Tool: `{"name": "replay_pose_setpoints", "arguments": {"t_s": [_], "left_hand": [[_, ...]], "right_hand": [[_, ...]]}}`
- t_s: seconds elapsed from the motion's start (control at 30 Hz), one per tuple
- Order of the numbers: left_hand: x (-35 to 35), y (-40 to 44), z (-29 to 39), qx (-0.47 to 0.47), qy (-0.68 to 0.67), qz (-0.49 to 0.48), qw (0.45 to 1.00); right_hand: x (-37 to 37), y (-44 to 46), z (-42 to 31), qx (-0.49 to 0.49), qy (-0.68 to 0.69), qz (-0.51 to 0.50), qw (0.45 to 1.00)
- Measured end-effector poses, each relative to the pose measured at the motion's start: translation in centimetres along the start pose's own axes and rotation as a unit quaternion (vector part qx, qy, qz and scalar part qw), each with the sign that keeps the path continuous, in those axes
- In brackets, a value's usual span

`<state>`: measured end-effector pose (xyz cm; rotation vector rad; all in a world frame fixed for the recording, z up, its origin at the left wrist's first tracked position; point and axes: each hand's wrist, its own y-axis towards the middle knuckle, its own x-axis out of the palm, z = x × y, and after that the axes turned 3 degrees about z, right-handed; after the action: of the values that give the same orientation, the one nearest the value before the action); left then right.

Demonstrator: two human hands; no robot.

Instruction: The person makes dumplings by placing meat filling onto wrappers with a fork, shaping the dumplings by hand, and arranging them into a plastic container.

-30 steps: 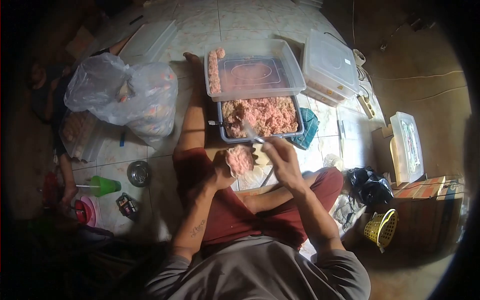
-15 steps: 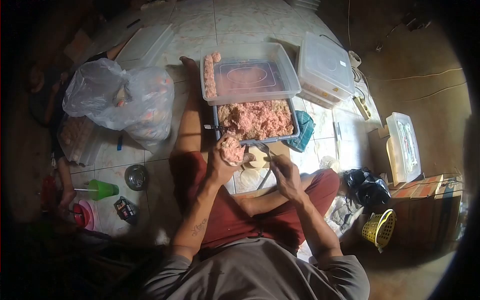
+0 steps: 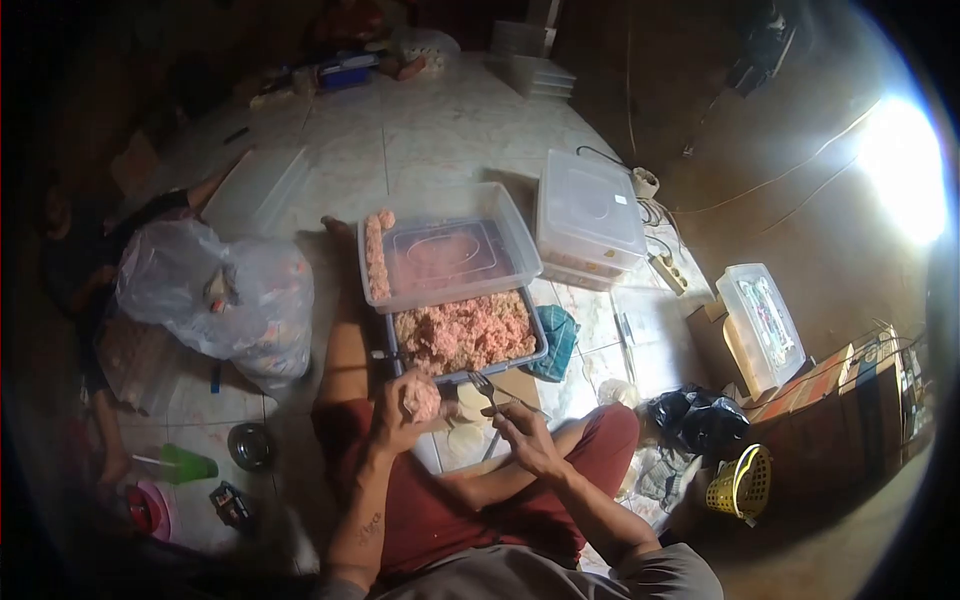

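My left hand (image 3: 400,408) is closed round a lump of pink mince mixture (image 3: 421,399), near the front edge of the mince tray. My right hand (image 3: 526,436) grips a fork (image 3: 483,385), its tines pointing up and left toward the tray. The dark-rimmed tray (image 3: 541,345) holds a heap of pink minced mixture (image 3: 465,332). Resting over its far side is a clear plastic box (image 3: 520,262), with a row of shaped pink pieces (image 3: 376,262) along its left wall. Pale round wrappers (image 3: 464,440) lie on the floor between my hands and legs.
Lidded clear boxes (image 3: 590,215) stand at the right of the tray, beside a green cloth (image 3: 556,342). A large plastic bag (image 3: 235,300) is on the left, near another person's arm (image 3: 107,435). Black bag (image 3: 697,420), yellow basket (image 3: 740,487) and cartons (image 3: 840,390) lie right.
The view has tilted up, so the boxes appear lower and more of the far floor shows. My right hand and the fork have come away from the mince; my left hand still holds its lump.
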<state>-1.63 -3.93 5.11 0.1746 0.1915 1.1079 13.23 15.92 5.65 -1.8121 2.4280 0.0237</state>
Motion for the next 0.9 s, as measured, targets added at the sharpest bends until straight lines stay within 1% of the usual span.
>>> {"name": "replay_pose_setpoints", "arguments": {"t_s": [0.03,0.07,0.1,0.13,0.17,0.2,0.23,0.27,0.3,0.33,0.4,0.43,0.47,0.53,0.57,0.6,0.63,0.7,0.73,0.77,0.8,0.83,0.87,0.9], "left_hand": [[0.3,0.0,1.5,0.002,-0.056,0.001,0.998],[0.5,0.1,3.1,0.004,-0.113,0.001,0.994],[0.8,0.1,4.7,0.006,-0.169,0.000,0.986],[1.0,0.0,5.7,-0.018,-0.194,0.019,0.981],[1.0,0.1,2.6,0.037,-0.121,0.005,0.992],[0.7,0.0,2.1,0.088,-0.020,-0.065,0.994],[1.9,-0.3,-3.9,0.023,-0.190,-0.041,0.981],[2.9,-1.2,-5.1,0.009,-0.177,0.003,0.984],[4.0,-2.1,-6.2,-0.006,-0.164,0.047,0.985],[3.5,-0.8,-1.2,0.034,0.038,0.094,0.994],[1.9,-0.5,2.0,-0.030,-0.095,0.072,0.992],[1.0,-0.6,2.3,-0.056,-0.226,0.029,0.972],[0.6,-0.6,3.0,-0.056,-0.224,0.034,0.972],[0.3,-0.6,4.4,-0.024,-0.049,0.029,0.998],[-0.2,-0.5,3.7,-0.020,-0.090,-0.025,0.995],[0.1,-0.4,3.8,-0.017,-0.090,-0.025,0.995],[0.6,-0.5,4.1,-0.024,-0.140,0.010,0.990],[0.7,-0.4,4.9,-0.027,-0.186,0.031,0.982],[0.8,-0.4,4.6,-0.027,-0.186,0.029,0.982],[1.1,-0.7,3.9,-0.011,-0.092,-0.015,0.996],[1.5,-1.1,3.0,0.004,0.002,-0.059,0.998],[2.2,-1.1,2.4,0.054,0.050,-0.020,0.997],[2.4,-1.0,1.9,0.055,0.051,-0.018,0.997],[2.3,-0.8,2.1,0.046,0.058,0.037,0.997]], "right_hand": [[-0.1,-0.3,0.0,0.104,0.048,-0.054,0.992],[0.3,-0.8,-0.2,0.108,0.050,-0.062,0.991],[0.8,-1.3,-0.8,0.125,0.121,-0.078,0.982],[1.3,-1.6,-1.1,0.139,0.192,-0.094,0.967],[1.7,-1.7,-1.1,0.152,0.220,-0.091,0.959],[2.6,-1.5,-0.6,0.158,0.223,-0.094,0.957],[3.7,-0.9,0.3,-0.052,0.059,-0.036,0.996],[4.3,-0.9,0.9,-0.253,-0.111,0.021,0.961],[3.8,-0.6,0.9,-0.252,-0.157,0.021,0.955],[3.1,0.1,0.7,-0.254,-0.203,0.017,0.946],[2.4,-0.4,-0.6,-0.143,-0.092,0.045,0.984],[1.9,-0.9,-2.3,-0.040,-0.026,0.025,0.999],[1.3,-1.1,-1.9,0.023,0.043,0.005,0.999],[1.3,-1.6,-0.4,0.100,0.130,-0.013,0.986],[1.2,-2.1,0.2,0.119,0.151,-0.039,0.981],[1.6,-2.4,0.1,0.136,0.173,-0.066,0.973],[2.3,-2.8,0.1,0.150,0.186,-0.081,0.968],[3.1,-3.0,0.3,0.107,0.188,-0.094,0.972],[3.7,-3.0,0.6,0.089,0.191,-0.091,0.973],[4.5,-2.6,1.1,0.090,0.191,-0.090,0.973],[5.5,-1.9,1.2,-0.087,0.015,-0.021,0.996],[6.0,-1.2,1.0,-0.259,-0.163,0.048,0.951],[5.4,-0.8,0.5,-0.261,-0.163,0.047,0.950],[4.3,-0.7,-1.0,-0.208,-0.219,0.028,0.953]]}}
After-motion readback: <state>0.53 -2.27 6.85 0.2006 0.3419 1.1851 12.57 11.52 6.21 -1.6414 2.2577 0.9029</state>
